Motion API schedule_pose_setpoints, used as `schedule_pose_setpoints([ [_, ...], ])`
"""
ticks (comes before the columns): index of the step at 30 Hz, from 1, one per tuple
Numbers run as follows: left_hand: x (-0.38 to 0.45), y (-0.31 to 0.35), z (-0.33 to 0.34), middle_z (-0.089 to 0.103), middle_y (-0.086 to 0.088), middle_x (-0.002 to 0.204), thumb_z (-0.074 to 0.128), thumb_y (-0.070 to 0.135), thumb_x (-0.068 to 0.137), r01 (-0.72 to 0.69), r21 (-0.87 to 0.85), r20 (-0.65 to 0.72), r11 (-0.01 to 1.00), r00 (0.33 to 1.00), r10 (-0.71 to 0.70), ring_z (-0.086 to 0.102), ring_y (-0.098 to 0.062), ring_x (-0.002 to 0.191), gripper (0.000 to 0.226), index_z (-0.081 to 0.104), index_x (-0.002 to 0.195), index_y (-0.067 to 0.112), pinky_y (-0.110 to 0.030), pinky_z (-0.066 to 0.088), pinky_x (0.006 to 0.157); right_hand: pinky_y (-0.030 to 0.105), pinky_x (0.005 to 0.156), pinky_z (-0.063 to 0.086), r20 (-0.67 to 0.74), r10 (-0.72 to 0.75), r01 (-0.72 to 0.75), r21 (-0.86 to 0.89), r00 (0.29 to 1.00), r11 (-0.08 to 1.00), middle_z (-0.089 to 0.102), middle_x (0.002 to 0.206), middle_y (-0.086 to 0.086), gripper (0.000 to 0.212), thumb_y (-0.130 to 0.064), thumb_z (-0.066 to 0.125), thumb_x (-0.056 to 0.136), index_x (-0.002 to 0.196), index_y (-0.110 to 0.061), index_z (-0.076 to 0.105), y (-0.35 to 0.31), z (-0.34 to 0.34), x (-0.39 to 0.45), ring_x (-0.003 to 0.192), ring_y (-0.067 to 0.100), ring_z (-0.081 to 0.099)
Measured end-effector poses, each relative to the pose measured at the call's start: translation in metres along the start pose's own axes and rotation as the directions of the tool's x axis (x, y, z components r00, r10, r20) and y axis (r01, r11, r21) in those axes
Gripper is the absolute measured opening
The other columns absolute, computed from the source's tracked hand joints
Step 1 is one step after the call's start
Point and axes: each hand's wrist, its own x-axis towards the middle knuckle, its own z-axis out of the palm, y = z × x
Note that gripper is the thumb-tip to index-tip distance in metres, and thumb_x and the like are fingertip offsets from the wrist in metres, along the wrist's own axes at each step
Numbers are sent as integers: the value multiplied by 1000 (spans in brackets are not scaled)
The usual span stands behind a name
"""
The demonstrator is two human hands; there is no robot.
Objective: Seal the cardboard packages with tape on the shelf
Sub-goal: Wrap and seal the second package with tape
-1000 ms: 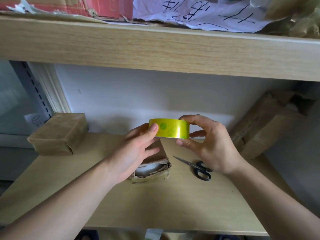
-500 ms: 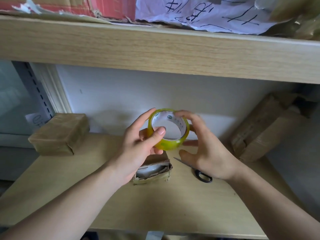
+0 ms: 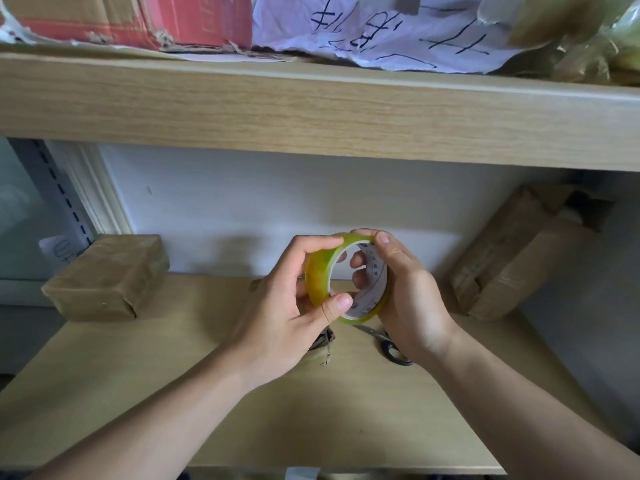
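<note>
The left hand point(image 3: 277, 306) held the roll of tape point(image 3: 346, 277) with the thumb on its lower edge and the fingers curled over its top. The right hand point(image 3: 405, 289) gripped the same roll from the other side, with one fingertip on the top rim and other fingers reaching through the hole. The roll was yellowish, stood on its edge above the shelf point(image 3: 173, 375) and showed its white inner core with small print. Under the left hand lay a small cardboard package point(image 3: 320, 355), mostly hidden, so I could not tell its state. Just beside it, under the right wrist, lay scissors point(image 3: 388, 344) with black handles. A wrapped brown package point(image 3: 107, 277) sat at the back left of the shelf, and a larger cardboard box point(image 3: 519, 251) leaned at the back right. Above, an upper board point(image 3: 311, 109) carried a red box point(image 3: 138, 19) and white paper point(image 3: 381, 29) with black handwriting.
</note>
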Motion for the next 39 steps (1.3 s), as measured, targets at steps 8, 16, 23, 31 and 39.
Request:
schedule_pose_setpoints([
  [8, 2, -3, -2, 61, -3, 95, 58, 9, 91, 5, -21, 94, 1000, 996, -3, 60, -34, 77, 28, 44, 105, 28, -59, 52, 75, 35, 75, 42, 39, 23, -23, 13, 999, 1000, 52, 91, 5, 28, -34, 54, 84, 100, -20, 72, 3, -3, -2, 80, 17, 47],
  [16, 6, -5, -5, 53, -7, 92, 54, 10, 94, -8, 47, 134, 999, 991, 2, 47, -39, 78, 26, 44, 114, 25, -54, 48, 68, 37, 74, 43, 15, 115, -116, 101, 993, 988, 51, 83, 2, 35, -34, 55, 77, 104, -16, 68, 10, -3, 1, 70, 13, 47],
  [23, 5, -2, -8, 52, -2, 92, 52, 8, 89, 16, 128, 145, 992, 989, -34, 47, -29, 75, 34, 48, 115, 29, -48, 45, 66, 35, 67, 43, -27, 193, -187, 140, 981, 972, 40, 71, -1, 23, -34, 59, 92, 77, -17, 62, 15, 2, 2, 67, 16, 40],
  [31, 9, -7, -7, 55, 10, 126, 60, 9, 97, -69, 406, -177, 911, 972, 153, 53, -10, 124, 34, 62, 126, 28, -22, 42, 101, 39, 78, 43, -11, -57, 57, 25, 998, 998, 58, 83, 13, 24, -33, 68, 89, 82, -12, 61, 11, 0, 7, 81, 26, 55],
  [39, 10, -6, 9, 65, -1, 79, 54, 69, 91, 224, 97, -246, 970, 950, -195, 60, -7, 71, 62, 48, 147, 45, -39, 51, 81, 29, 63, 47, 74, -231, 242, -220, 970, 945, 57, 74, 31, 44, -19, 89, 75, 75, 7, 53, 16, 11, -7, 66, 22, 52],
])
